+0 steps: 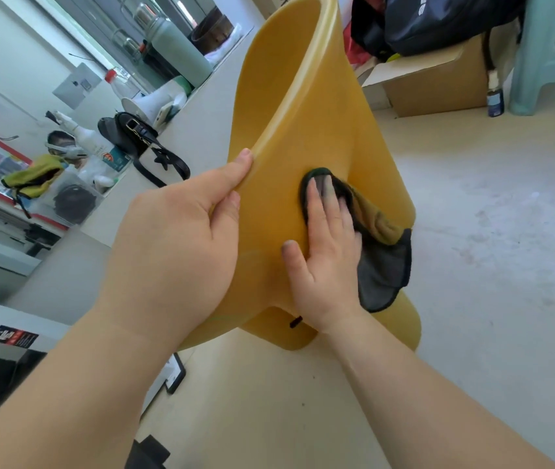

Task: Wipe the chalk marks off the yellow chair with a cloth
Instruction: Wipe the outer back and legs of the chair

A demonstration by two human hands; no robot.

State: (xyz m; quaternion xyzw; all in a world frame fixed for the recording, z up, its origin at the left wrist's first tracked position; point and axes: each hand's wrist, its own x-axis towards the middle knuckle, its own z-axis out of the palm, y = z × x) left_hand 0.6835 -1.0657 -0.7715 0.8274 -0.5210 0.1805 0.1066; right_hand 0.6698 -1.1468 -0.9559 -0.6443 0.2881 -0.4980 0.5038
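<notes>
Our right hand (326,258) lies flat, fingers straight, pressing the dark cloth (386,265) against the yellow chair (303,96) at mid-frame. Just left of it, our left hand (174,238) grips the chair's edge, thumb on top.

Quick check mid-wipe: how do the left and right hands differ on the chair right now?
The left hand grips the chair by its rim, thumb in front and fingers curled behind; the right hand lies flat on its face. The left hand holds no cloth; the right hand presses the cloth under straight fingers. The left hand looks clean; the right hand's thumb tip looks smudged grey. Both touch the chair.
</notes>
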